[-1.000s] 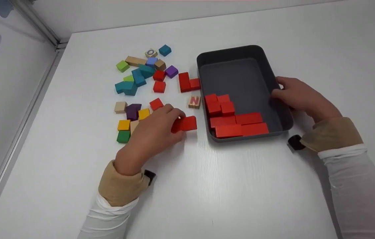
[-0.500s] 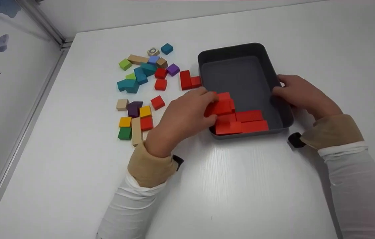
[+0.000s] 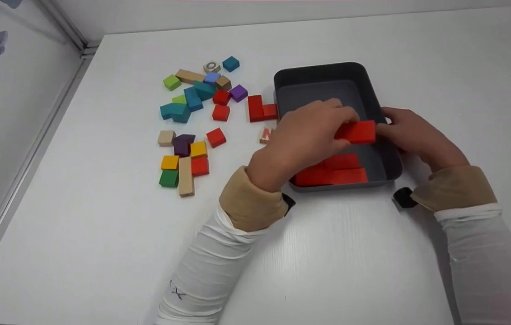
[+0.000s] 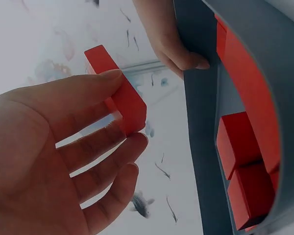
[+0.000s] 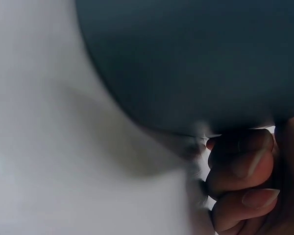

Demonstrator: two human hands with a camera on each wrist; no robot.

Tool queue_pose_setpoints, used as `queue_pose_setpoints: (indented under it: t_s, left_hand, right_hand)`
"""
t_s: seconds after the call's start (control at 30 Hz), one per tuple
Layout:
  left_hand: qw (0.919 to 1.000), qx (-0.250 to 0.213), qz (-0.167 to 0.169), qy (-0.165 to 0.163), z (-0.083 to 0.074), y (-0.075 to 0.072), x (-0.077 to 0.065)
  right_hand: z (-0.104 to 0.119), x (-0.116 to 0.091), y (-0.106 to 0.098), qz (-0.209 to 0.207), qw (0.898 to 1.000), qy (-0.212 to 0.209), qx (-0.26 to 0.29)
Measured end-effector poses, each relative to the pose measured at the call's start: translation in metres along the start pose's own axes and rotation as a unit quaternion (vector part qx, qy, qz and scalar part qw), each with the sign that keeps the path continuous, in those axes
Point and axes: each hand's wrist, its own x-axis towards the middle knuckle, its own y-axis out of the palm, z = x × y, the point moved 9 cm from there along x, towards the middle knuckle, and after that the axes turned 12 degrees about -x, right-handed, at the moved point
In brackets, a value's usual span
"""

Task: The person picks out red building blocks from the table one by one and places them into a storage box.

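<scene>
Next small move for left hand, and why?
I'd probably lower the held red block into the tray next to the other red blocks: the left hand pinches it over the tray, bare floor shows beside those blocks, and the right hand grips the tray.

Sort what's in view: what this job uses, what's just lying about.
Likely in use: left hand, held red block, right hand, dark tray, red blocks inside; probably loose red blocks.

Probably lying about: teal blocks, yellow blocks, dark green block, violet block.

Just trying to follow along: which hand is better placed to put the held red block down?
Likely the left hand: it pinches the red block over the tray, while the right hand grips the tray's side.
</scene>
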Motion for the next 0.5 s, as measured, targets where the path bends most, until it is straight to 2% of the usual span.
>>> queue_pose_setpoints:
  t_s: [0.13,0.27,0.37,0.5]
  left_hand:
    - [1.0,0.008,-0.002,0.002,-0.001,0.005,0.004]
    - [0.9994,0.035,0.0,0.003,0.0,0.014,0.009]
    - [0.9985,0.055,0.008,-0.003,0.005,0.025,0.01]
    - [0.9974,0.069,-0.001,-0.021,0.014,0.031,0.013]
  right_hand:
    - [-0.001,-0.001,-0.002,-0.007,1.0,0.001,-0.006]
    - [-0.001,-0.002,-0.002,-0.011,1.0,0.0,-0.009]
    - [-0.001,-0.002,0.0,-0.008,1.0,0.002,-0.009]
    - [0.0,0.0,0.0,-0.015,1.0,-0.004,-0.007]
